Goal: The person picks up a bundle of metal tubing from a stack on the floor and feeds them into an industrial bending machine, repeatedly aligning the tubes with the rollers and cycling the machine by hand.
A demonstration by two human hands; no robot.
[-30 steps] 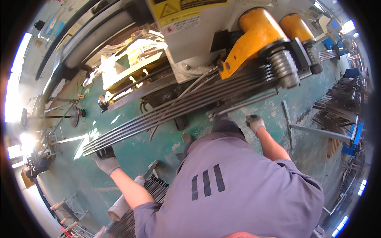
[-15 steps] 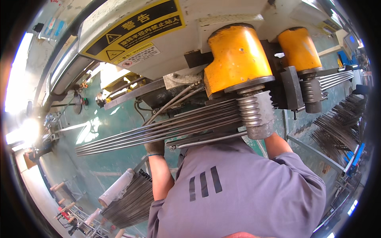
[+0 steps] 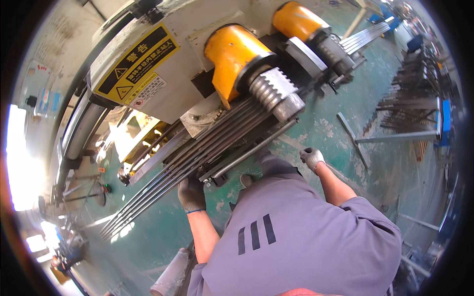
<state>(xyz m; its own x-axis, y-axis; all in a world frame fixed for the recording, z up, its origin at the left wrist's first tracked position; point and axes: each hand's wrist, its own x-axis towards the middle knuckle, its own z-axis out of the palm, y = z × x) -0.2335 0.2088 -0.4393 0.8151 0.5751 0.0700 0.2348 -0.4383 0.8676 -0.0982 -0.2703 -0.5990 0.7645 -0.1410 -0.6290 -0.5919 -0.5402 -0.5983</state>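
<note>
- i'm seeing the right white-knit, dark-fingered gloved hand [image 3: 312, 158] emerging from behind the grey ribbed steel roller [image 3: 274, 91], hanging below it, fingers curling, contents unclear.
- long, thin, dark metal rods [image 3: 202, 154] are extending leftward from the roller.
- only the grey-knit gloved left hand [image 3: 191, 193] is staying beneath them, its grip hidden; i cannot tell.

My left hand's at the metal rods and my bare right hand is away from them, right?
Not quite: the head view shows your right hand is gloved, not bare. Your left hand is at the metal rods, the right away from them.
</note>
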